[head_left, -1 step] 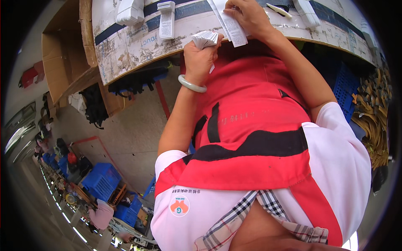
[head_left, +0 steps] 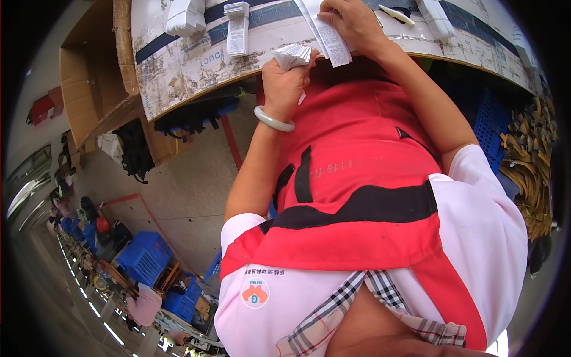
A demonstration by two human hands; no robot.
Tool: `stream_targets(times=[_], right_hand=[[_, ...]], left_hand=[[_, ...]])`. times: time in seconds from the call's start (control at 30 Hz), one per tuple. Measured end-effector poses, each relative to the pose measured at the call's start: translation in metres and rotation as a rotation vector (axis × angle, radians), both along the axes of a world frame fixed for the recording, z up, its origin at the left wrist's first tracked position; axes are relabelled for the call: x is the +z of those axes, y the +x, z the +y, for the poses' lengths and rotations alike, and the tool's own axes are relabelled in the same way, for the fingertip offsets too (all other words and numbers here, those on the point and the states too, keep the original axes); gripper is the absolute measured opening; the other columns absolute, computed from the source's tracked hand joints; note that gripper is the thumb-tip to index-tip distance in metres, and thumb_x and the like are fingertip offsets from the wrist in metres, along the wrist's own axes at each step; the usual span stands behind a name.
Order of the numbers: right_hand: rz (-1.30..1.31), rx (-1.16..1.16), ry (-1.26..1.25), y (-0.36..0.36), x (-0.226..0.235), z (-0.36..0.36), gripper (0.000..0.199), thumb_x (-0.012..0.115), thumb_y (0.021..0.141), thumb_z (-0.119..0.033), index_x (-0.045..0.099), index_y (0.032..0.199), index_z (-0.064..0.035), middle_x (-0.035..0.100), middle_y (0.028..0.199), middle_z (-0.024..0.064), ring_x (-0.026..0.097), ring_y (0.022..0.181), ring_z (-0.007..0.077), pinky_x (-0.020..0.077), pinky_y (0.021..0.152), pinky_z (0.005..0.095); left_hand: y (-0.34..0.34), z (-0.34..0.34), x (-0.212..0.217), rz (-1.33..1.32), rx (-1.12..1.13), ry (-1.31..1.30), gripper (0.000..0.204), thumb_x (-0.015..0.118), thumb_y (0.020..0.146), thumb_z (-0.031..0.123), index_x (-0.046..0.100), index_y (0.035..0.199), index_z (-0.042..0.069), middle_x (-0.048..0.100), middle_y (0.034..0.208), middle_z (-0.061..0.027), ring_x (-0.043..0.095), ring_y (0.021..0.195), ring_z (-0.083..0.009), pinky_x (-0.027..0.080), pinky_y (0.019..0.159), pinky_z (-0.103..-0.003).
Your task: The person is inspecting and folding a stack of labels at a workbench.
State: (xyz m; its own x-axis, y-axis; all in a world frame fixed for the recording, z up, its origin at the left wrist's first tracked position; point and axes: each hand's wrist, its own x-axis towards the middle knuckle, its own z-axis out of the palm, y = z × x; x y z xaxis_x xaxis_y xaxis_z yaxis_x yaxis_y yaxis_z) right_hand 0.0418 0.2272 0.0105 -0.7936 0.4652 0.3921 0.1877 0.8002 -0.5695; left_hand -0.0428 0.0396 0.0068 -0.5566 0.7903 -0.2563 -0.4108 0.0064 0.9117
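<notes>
In my left hand (head_left: 283, 86), below a pale bangle, a fanned bundle of white paper labels (head_left: 292, 56) is gripped at the front edge of the table (head_left: 172, 74). My right hand (head_left: 357, 28) lies over a printed white label strip (head_left: 336, 52), its bent fingers closed on the strip's upper part. The strip's lower end reaches the table edge. A second white strip runs alongside it, partly hidden. Left of my hands sit a small stack of folded labels (head_left: 237, 37) and a thicker white bundle (head_left: 185, 18).
Farther right on the table are a white pen-like tool (head_left: 396, 15) and another label stack (head_left: 436, 19). A cardboard box (head_left: 89, 89) stands at the left. Under the table's right side are a blue crate (head_left: 489, 131) and bundled brown strips (head_left: 532, 163). Another person (head_left: 144, 306) is far off.
</notes>
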Motion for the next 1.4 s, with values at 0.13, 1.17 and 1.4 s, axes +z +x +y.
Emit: stream_targets(times=[0.13, 1.17, 1.4], right_hand=[[-0.049, 0.016, -0.003, 0.002, -0.005, 0.003, 0.01, 0.066, 0.083, -0.01, 0.06, 0.085, -0.0028, 0.056, 0.087, 0.0152, 0.058, 0.085, 0.035, 0.0469, 0.074, 0.0417], [-0.078, 0.29, -0.844, 0.034, 0.034, -0.046, 0.014, 0.066, 0.092, -0.017, 0.065, 0.096, -0.003, 0.059, 0.08, -0.0019, 0.052, 0.068, 0.0038, 0.0432, 0.062, 0.0181], [-0.165, 0.353, -1.106, 0.033, 0.043, -0.057, 0.017, 0.069, 0.09, -0.02, 0.068, 0.092, -0.003, 0.059, 0.071, 0.0004, 0.048, 0.059, 0.0036, 0.0385, 0.053, 0.0181]], left_hand=[[0.0, 0.001, -0.003, 0.005, -0.001, 0.029, 0.015, 0.074, 0.084, 0.007, 0.07, 0.097, 0.001, 0.062, 0.077, -0.0011, 0.047, 0.053, -0.0061, 0.037, 0.047, -0.021], [-0.006, -0.014, -0.004, 0.281, 0.012, 0.135, 0.015, 0.064, 0.086, 0.001, 0.07, 0.1, -0.001, 0.069, 0.084, -0.0033, 0.061, 0.07, -0.0075, 0.048, 0.057, -0.021], [0.001, -0.014, -0.001, -0.358, -0.153, 0.054, 0.038, 0.064, 0.093, 0.035, 0.063, 0.1, -0.002, 0.068, 0.08, -0.0094, 0.056, 0.054, -0.0093, 0.04, 0.043, -0.02]])
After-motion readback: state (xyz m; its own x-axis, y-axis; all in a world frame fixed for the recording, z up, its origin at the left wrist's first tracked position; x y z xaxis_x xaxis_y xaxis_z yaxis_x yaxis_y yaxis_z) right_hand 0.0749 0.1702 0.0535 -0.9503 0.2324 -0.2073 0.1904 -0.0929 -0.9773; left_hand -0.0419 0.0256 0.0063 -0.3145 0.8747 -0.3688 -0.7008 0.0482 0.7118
